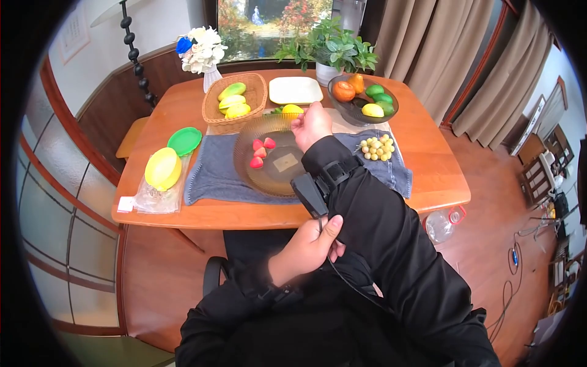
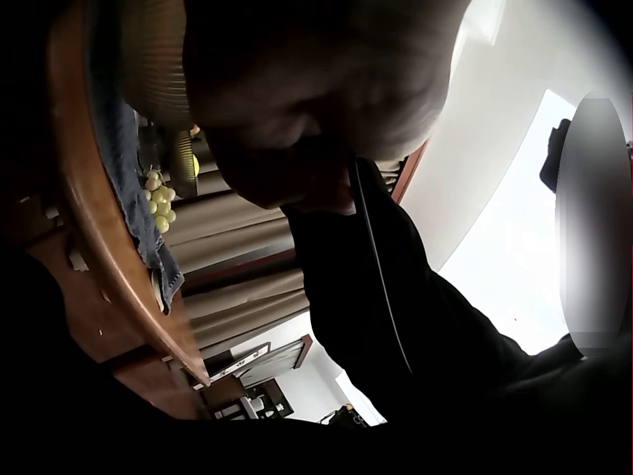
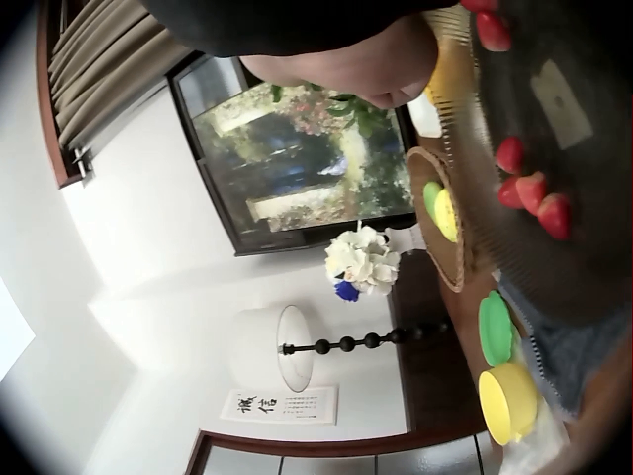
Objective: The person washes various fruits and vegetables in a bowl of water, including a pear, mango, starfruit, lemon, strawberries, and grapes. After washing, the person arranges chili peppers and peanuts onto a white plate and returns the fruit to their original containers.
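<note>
My left hand (image 1: 309,248) is in front of the table edge, thumb and fingers closed round a thin black cable (image 1: 335,269) running from the camera on my right wrist. In the left wrist view that cable (image 2: 381,272) hangs from the shadowed hand (image 2: 326,109). My right hand (image 1: 313,126), fingers bent, is at the back right rim of a large ribbed see-through bowl (image 1: 244,174); I cannot tell whether it grips anything. Several strawberries (image 1: 257,162) lie in the bowl. More red strawberries (image 3: 493,32) show near the right hand (image 3: 371,64) in the right wrist view.
Behind the bowl are a wicker basket (image 1: 211,125) of fruit, a white tray (image 1: 295,90) and a dark fruit bowl (image 1: 348,114). Grapes (image 1: 376,148) lie right on the blue cloth (image 1: 208,177). A yellow bowl (image 1: 162,169) and green lid (image 1: 184,141) are left.
</note>
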### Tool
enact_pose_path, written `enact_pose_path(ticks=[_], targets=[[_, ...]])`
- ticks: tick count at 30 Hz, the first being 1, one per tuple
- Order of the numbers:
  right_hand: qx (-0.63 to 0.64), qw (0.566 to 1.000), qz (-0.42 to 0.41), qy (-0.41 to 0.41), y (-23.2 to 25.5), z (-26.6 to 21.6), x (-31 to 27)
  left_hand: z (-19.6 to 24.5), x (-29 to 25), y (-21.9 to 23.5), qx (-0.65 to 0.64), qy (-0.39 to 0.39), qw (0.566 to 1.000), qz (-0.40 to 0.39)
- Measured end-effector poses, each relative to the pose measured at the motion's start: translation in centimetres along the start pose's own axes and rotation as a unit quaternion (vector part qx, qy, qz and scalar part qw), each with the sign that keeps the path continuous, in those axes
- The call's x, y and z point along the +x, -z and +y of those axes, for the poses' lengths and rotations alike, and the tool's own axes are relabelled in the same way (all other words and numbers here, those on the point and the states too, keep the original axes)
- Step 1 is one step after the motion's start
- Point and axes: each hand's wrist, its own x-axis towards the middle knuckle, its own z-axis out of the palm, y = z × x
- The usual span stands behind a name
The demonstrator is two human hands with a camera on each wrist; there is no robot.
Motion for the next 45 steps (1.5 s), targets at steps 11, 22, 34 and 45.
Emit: enact_pose_path(ticks=[11,22,34,45], targets=[[-0.578,0.564,-0.273,0.523,-1.1,0.9,-1.4,0.7,-0.9,-1.0,0.014,-0.014,0.998,-0.067],[-0.599,0.582,-0.269,0.480,-3.1,0.1,-5.7,0.6,-0.5,-0.8,0.053,-0.038,0.991,-0.121],[-0.096,0.971,-0.198,-0.096,-1.6,-3.7,-8.8,1.8,0.7,4.3,0.113,-0.329,0.936,0.061],[0.065,0.984,-0.116,-0.122,-0.3,-1.8,-6.7,-1.9,4.4,2.2,-0.071,-0.275,0.953,0.106]])
